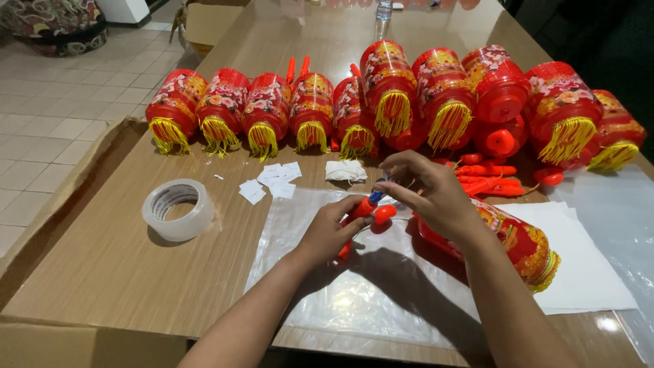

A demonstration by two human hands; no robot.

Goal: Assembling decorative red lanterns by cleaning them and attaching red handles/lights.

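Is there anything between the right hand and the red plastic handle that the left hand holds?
Nothing visible stands between them. The left hand grips the red plastic handle, and the right hand is just above its blue tip, with its fingers close to it. The red paper lantern lies beside and partly under the right wrist.

Bright, even indoor light falls from above, leaving soft glare patches on the glossy brown wooden counter [122, 272] and the clear plastic sheet [354, 300]. The forearms cast dark shadows onto that sheet. The wide lens bends the edges; the far right corner sinks into darkness, distant items slightly soft.
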